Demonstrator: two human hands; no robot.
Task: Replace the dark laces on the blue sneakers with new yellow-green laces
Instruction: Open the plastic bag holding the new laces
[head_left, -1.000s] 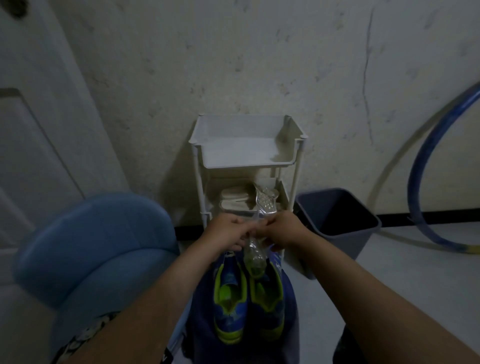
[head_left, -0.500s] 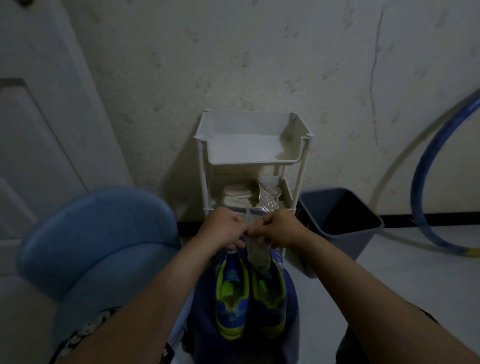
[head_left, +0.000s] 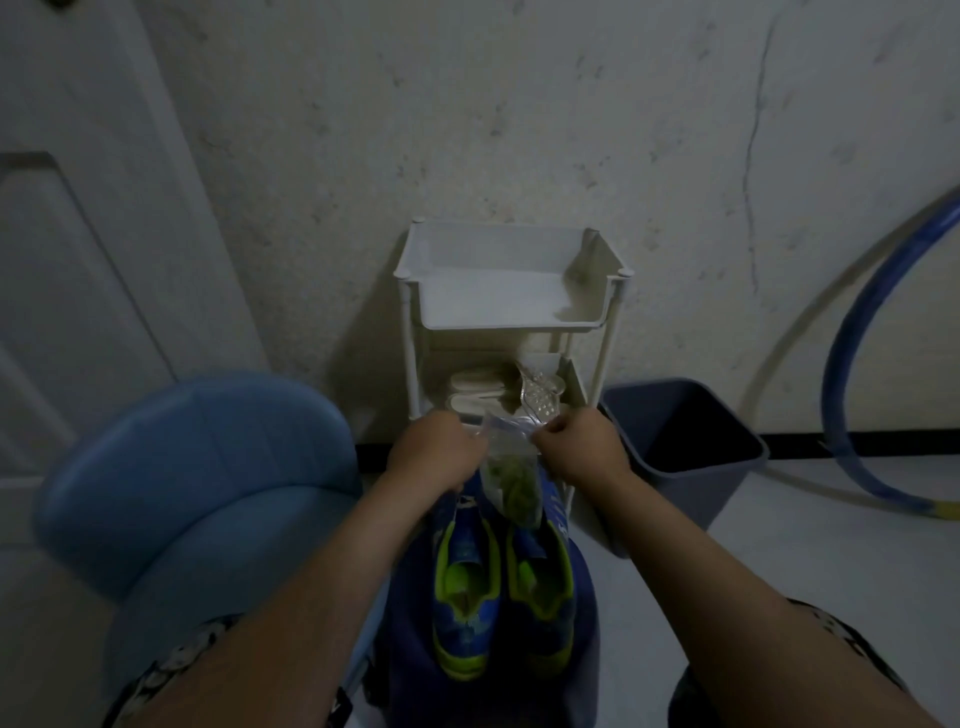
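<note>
Holding: a small clear bag (head_left: 511, 475) between both my hands, by its top edge, so that it hangs down from my fingers.
Left hand (head_left: 431, 452): fingers curled, pinching the bag's top at its left corner.
Right hand (head_left: 576, 449): fingers curled, pinching the top at its right corner. The bag's mouth is stretched between the two hands, which are near each other but not touching.
Laces (head_left: 514, 483): yellow-green, bunched inside the bag just below my hands.
Sneakers (head_left: 465, 597): a blue pair with yellow-green lining, side by side below my hands and nearer to me, toes pointing away from me. The bag's lower end hangs over the front of the one on my right. In this dim light I cannot tell how they are laced.
Under the sneakers: a dark blue surface (head_left: 405, 660); I cannot tell what it is.
Beyond my hands: a white shelf rack (head_left: 410, 332) against the wall (head_left: 519, 104), with pale shoes (head_left: 475, 389) on its lower tray.
Left of my left hand: a blue chair (head_left: 197, 467), and a door (head_left: 78, 234) past it.
Right of my right hand: a grey bin (head_left: 675, 478) on the floor (head_left: 831, 561), and further right a blue hoop (head_left: 852, 364) leaning on the wall.
</note>
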